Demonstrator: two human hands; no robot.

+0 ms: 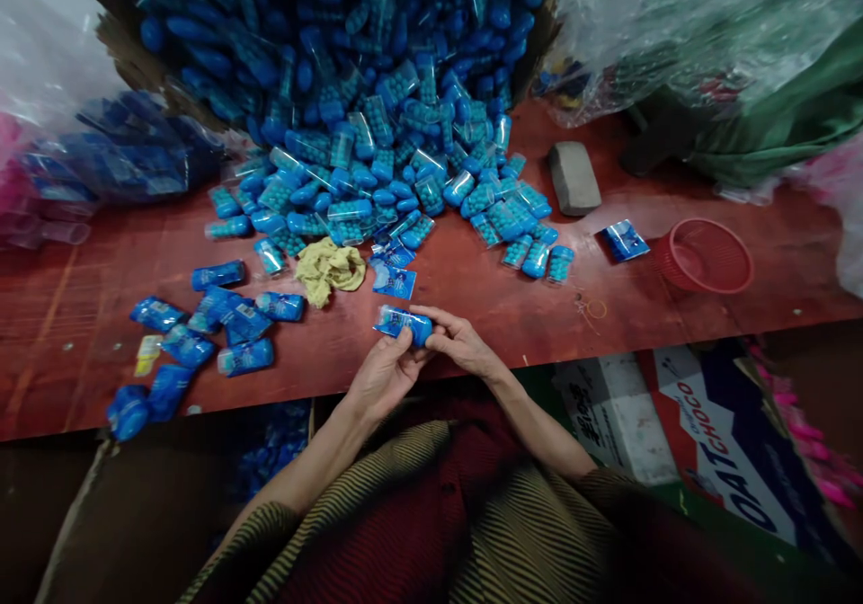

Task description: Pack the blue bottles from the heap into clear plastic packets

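Observation:
A small blue capsule-shaped container [403, 324] is held between both hands just above the near edge of the red table [485, 294]. My left hand [384, 372] grips its lower side with thumb and fingers closed. My right hand [458, 341] pinches its right end, fingers curled over the top. A blue label sachet [395, 280] lies just beyond the hands. A crumpled yellow cloth [329, 268] sits to the left of it.
A big heap of blue containers [378, 119] spills from a box at the back. Labelled ones [202, 334] lie at the left. A red basket [705, 255], a grey block [573, 177] and plastic bags stand right. Cartons sit below the table.

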